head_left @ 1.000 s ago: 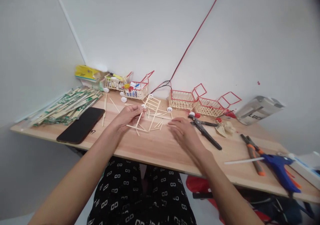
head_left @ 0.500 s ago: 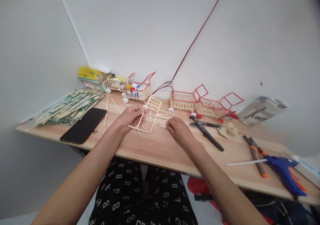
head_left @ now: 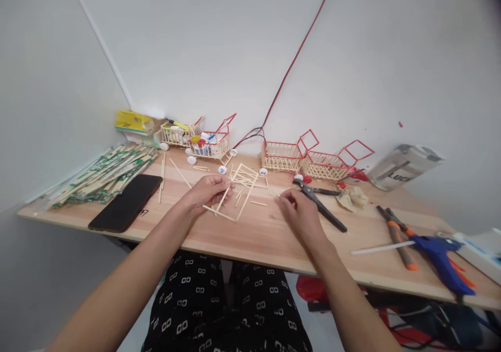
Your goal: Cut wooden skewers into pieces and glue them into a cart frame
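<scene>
My left hand (head_left: 209,192) pinches the side of a small frame (head_left: 247,196) made of thin wooden sticks, tilted above the table, with crossbars at its far end. My right hand (head_left: 299,206) is closed, thumb against fingers, just over the tabletop right of the frame. A pale tip of a short wooden stick (head_left: 279,195) pokes out at its fingertips; the rest is hidden. Between the hands another short stick piece (head_left: 259,203) lies on the wood. More loose sticks and a stick rectangle (head_left: 261,186) lie behind and under the frame.
Miniature stick shopping carts (head_left: 282,156) stand along the wall, two filled with small items (head_left: 211,144). Black cutters (head_left: 323,208), pliers (head_left: 399,239) and a blue glue gun (head_left: 440,263) lie at right. A phone (head_left: 125,203) and bundled wrapped chopsticks (head_left: 105,174) are at left.
My right hand has moved right, away from the frame, with a short stick at its fingertips. My left hand still holds the frame, which has turned slightly. The view has shifted a little.
</scene>
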The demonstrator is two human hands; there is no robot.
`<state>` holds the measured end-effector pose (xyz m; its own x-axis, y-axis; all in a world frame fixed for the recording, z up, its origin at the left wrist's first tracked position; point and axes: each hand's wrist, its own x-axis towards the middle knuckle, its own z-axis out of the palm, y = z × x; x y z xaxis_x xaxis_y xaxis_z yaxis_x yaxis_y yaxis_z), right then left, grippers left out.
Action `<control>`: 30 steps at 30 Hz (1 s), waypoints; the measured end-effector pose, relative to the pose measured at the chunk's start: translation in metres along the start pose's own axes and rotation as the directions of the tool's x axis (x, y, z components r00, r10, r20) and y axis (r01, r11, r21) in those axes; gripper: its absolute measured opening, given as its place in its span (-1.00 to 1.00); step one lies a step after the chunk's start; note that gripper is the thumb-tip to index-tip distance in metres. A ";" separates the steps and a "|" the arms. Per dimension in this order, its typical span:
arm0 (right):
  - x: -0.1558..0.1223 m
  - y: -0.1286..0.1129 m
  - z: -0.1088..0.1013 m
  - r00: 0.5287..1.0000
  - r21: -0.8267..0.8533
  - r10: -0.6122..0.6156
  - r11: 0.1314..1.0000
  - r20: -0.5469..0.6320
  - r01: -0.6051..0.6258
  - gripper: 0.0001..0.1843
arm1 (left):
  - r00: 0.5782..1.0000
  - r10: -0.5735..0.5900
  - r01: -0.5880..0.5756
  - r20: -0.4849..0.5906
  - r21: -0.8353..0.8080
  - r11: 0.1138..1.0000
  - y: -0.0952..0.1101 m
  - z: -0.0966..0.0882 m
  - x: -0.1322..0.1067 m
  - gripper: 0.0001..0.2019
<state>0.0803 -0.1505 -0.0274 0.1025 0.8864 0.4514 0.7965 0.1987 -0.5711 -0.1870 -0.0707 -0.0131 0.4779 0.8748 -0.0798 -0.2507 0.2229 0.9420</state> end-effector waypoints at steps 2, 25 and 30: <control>0.000 0.000 -0.001 0.998 0.049 0.032 0.998 -0.060 -0.029 -0.86 | 1.000 -0.006 0.006 0.004 0.009 1.000 -0.001 0.003 0.002 -0.72; 0.001 -0.004 -0.005 0.984 0.182 0.100 0.981 -0.150 -0.072 -0.80 | 0.980 -0.116 0.134 -0.162 0.107 0.985 -0.011 0.043 0.036 -0.85; 0.001 -0.002 -0.004 0.985 0.193 0.102 0.978 -0.140 -0.073 -0.79 | 0.982 -0.098 0.125 -0.164 0.166 0.978 -0.013 0.040 0.036 -0.84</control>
<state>0.0814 -0.1515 -0.0233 0.2654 0.8347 0.4826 0.6565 0.2102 -0.7245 -0.1328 -0.0591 -0.0148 0.3553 0.9075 -0.2241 -0.0453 0.2562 0.9656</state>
